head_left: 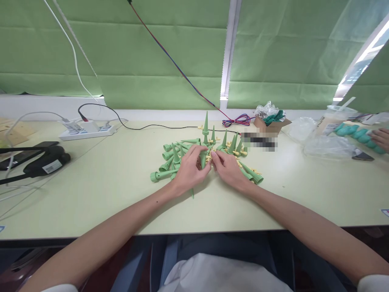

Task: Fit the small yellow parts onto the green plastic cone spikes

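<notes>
My left hand [191, 169] is closed around a green plastic plant watering spike [203, 160], its point turned down toward the table. Against it, my right hand [228, 169] pinches at a small yellow valve [208, 158], its fingertips almost meeting the left thumb. The fingers partly hide how valve and spike join. Loose green spikes [164, 174] lie to the left of my hands. Behind them several spikes [206, 125] stand point up, some with yellow valves [238, 153] sticking out sideways. More spikes [255, 177] lie beside my right wrist.
A white power strip [105, 132] and a black strapped device [48, 160] are on the left. Toward the back right are a cardboard box [270, 126], a drink cup [330, 121] and plastic bags [322, 150]. Another person's hand [381, 138] touches a teal twisted object [358, 132].
</notes>
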Demonstrator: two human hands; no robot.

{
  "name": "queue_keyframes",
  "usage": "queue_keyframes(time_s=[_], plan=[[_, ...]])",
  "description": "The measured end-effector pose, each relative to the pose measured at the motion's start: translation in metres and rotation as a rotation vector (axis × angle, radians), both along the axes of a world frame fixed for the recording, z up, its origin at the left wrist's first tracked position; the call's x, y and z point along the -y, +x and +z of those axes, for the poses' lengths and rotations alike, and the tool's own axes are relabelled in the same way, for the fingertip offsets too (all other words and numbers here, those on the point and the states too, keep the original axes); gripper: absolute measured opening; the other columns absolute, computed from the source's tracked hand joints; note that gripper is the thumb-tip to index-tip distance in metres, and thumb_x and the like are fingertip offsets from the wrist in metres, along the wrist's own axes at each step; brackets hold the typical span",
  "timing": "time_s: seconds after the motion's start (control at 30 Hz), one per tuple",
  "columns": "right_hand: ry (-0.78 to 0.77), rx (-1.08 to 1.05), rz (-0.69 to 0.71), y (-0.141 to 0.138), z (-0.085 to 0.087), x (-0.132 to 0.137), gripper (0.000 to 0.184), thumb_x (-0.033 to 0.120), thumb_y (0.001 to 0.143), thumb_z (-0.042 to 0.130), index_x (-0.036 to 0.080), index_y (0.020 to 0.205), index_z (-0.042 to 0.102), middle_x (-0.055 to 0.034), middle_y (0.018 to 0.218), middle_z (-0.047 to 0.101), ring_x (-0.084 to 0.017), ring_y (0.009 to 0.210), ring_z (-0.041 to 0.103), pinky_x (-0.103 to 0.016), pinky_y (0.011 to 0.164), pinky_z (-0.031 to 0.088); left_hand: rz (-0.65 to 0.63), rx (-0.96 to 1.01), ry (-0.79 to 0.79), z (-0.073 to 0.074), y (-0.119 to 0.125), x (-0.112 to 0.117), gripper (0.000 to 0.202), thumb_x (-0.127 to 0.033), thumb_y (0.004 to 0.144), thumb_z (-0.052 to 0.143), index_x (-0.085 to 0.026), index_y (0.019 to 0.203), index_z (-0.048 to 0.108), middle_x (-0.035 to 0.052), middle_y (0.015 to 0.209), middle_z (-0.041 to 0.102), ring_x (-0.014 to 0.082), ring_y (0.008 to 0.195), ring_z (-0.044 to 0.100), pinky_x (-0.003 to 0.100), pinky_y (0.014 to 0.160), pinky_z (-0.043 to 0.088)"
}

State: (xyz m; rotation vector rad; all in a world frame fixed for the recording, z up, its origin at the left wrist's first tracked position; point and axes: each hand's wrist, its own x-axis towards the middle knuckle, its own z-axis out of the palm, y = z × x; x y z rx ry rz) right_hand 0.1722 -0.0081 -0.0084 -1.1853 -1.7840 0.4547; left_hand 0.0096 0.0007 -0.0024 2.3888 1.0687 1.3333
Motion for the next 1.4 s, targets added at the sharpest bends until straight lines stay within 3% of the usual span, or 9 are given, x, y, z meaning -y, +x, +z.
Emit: queue_keyframes(time_s=[0.27, 0.67, 0.97, 1.17, 1.4], plan=[[0.001, -0.118, 0.084, 0.0012, -0.0025, -0.0001, 0.019, 0.037, 0.098, 0.050, 0.021, 0.091, 0.057, -0.0027, 0.081, 0.067, -0.016, 0.065, 0.057, -0.030, 0.064, 0.043, 0.020, 0.025, -0.025, 0.0009, 0.0007, -0.0019, 0.026, -0.026, 0.089, 0.059, -0.020, 0.114, 0.053, 0.0067, 0.111, 0.059, 0.0062, 0.056, 0.050, 0.025, 0.056, 0.049], [0.005, -0.097, 0.085, 0.0018, -0.0020, -0.0008, 0.020, 0.032, 0.098, 0.048, 0.020, 0.083, 0.054, 0.0000, 0.072, 0.061, -0.015, 0.062, 0.054, -0.029, 0.061, 0.039, 0.007, 0.001, -0.004, 0.0011, 0.0003, -0.0013, 0.028, -0.022, 0.086, 0.060, -0.018, 0.114, 0.054, 0.0056, 0.109, 0.060, 0.0066, 0.058, 0.050, 0.025, 0.057, 0.049], [0.028, -0.044, 0.045, 0.0022, -0.0015, -0.0010, 0.029, 0.035, 0.098, 0.046, 0.022, 0.072, 0.048, 0.0027, 0.061, 0.049, -0.013, 0.054, 0.039, -0.029, 0.056, 0.031, -0.007, -0.002, -0.017, 0.0010, 0.0004, -0.0008, 0.028, -0.022, 0.087, 0.059, -0.020, 0.114, 0.054, 0.0049, 0.107, 0.060, 0.0071, 0.058, 0.049, 0.024, 0.055, 0.048], [0.064, -0.020, 0.018, 0.0025, -0.0004, -0.0012, 0.040, 0.038, 0.099, 0.044, 0.022, 0.063, 0.035, 0.0039, 0.055, 0.036, -0.013, 0.053, 0.034, -0.029, 0.054, 0.026, -0.044, 0.008, -0.054, 0.0001, 0.0005, -0.0002, 0.027, -0.023, 0.087, 0.059, -0.021, 0.113, 0.055, 0.0055, 0.109, 0.060, 0.0077, 0.060, 0.050, 0.024, 0.055, 0.048], [0.072, 0.000, 0.016, 0.0026, -0.0001, -0.0016, 0.044, 0.040, 0.100, 0.042, 0.021, 0.061, 0.032, 0.0038, 0.054, 0.034, -0.012, 0.052, 0.032, -0.030, 0.054, 0.025, -0.070, 0.006, -0.072, 0.0013, 0.0006, 0.0003, 0.027, -0.021, 0.086, 0.059, -0.020, 0.112, 0.055, 0.0050, 0.107, 0.060, 0.0081, 0.062, 0.050, 0.023, 0.054, 0.049]])
